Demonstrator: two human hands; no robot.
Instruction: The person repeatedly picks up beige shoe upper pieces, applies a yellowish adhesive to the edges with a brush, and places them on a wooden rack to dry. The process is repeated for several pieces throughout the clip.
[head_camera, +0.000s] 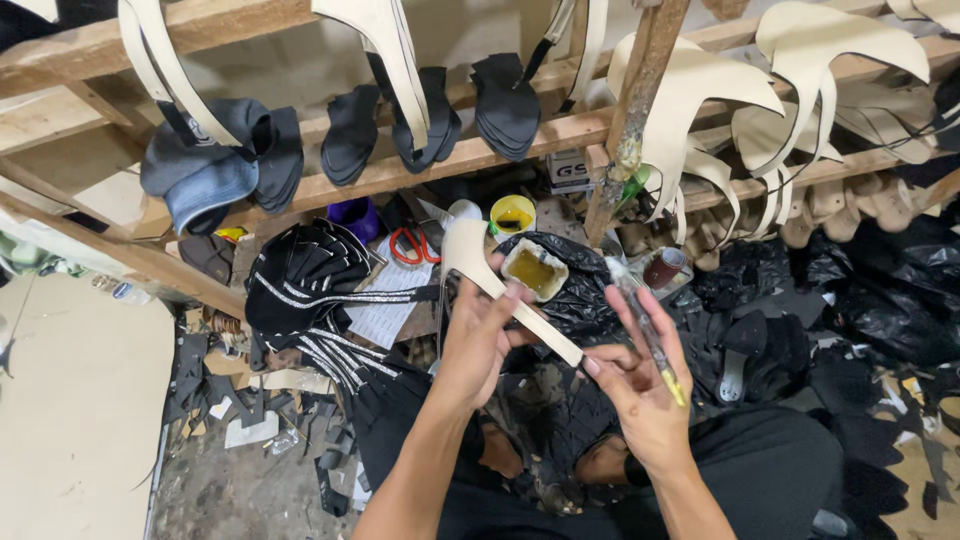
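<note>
My left hand (478, 340) grips a cream strap piece (500, 285) at centre; my right hand (640, 385) pinches a glue brush (652, 340). Far: rectangular glue tray (534, 270), round yellow tub (512, 214), white box (570, 170).

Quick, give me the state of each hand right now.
Left hand: closed on a long cream leather strap piece with a rounded end.
Right hand: closed, holding a thin glue-tipped brush and pinching the strap's lower end.
</note>
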